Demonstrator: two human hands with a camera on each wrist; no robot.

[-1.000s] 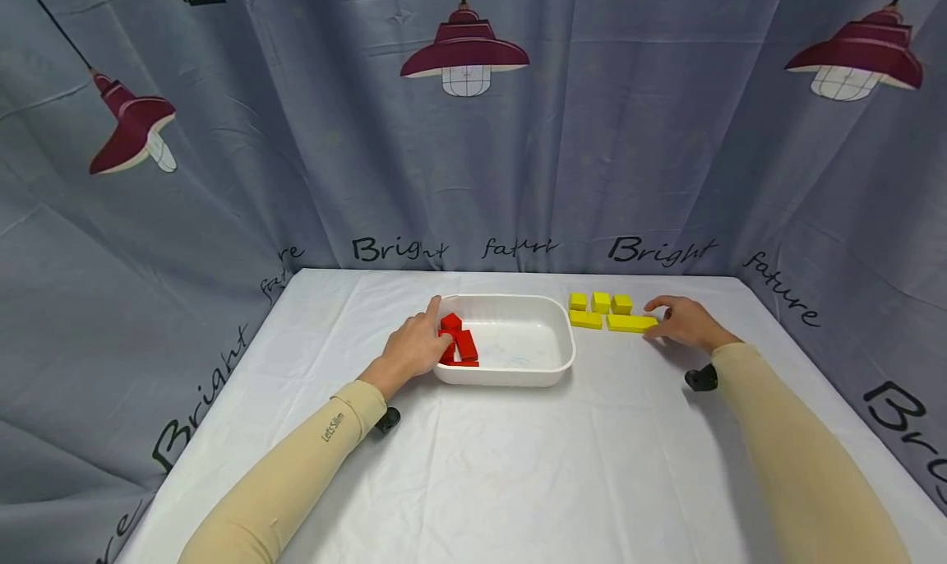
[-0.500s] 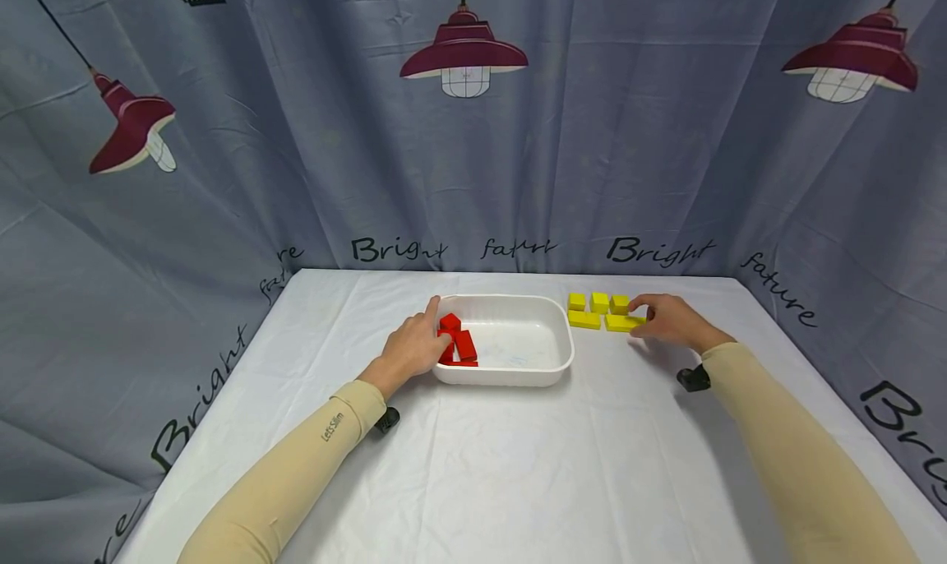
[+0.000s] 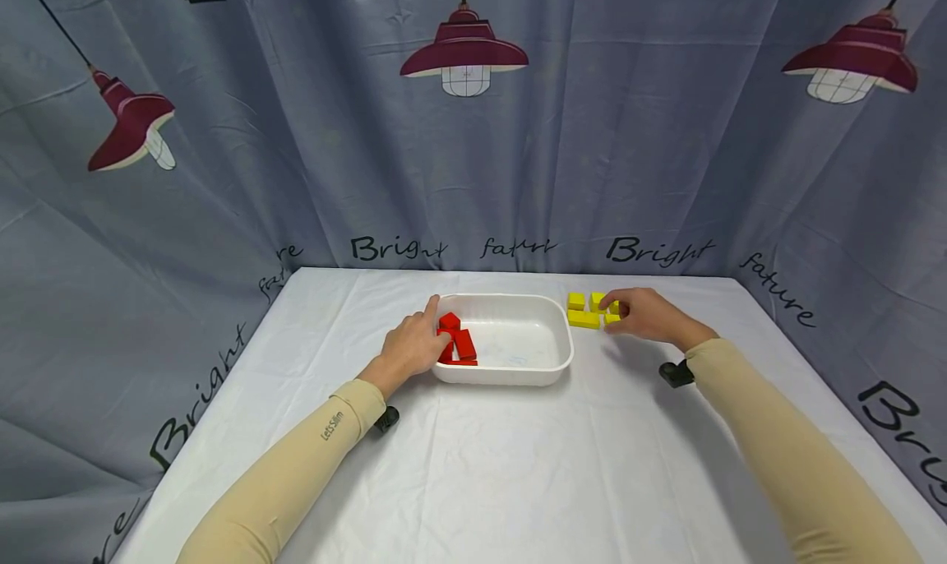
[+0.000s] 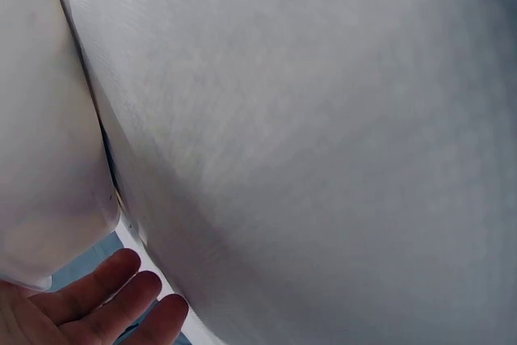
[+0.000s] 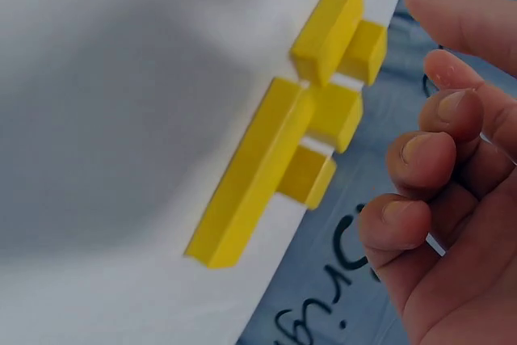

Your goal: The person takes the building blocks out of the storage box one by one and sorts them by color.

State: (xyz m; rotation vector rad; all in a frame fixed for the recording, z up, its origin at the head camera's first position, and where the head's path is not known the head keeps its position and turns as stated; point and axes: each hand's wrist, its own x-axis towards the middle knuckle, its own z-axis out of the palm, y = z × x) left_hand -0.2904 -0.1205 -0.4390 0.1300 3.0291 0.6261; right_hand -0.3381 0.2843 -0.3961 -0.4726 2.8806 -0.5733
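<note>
My left hand (image 3: pixel 414 344) holds the left end of a white plastic tray (image 3: pixel 518 376), its thumb over the rim and index finger along the far left corner. Three of its fingers (image 4: pixel 121 280) show beside the tray's wall (image 4: pixel 48 159) in the left wrist view. Several red blocks (image 3: pixel 464 344) lie at the tray's left end, partly hidden by the thumb. Above the yellow blocks hovers my right hand (image 3: pixel 651 316), thumb and index finger apart with nothing between them. It partly hides a long yellow block (image 5: pixel 246 175) and a cube behind it in the head view.
More yellow blocks, a shorter bar (image 3: pixel 584 320) and a small cube (image 3: pixel 575 300), lie just right of the tray. A white cloth (image 3: pixel 503 465) covers the table. A grey curtain with printed lamps (image 3: pixel 333 136) hangs behind and beside it.
My right hand has moved left over the yellow blocks, from the long bar's right end to above its left part. The left hand, tray and blocks have stayed in place.
</note>
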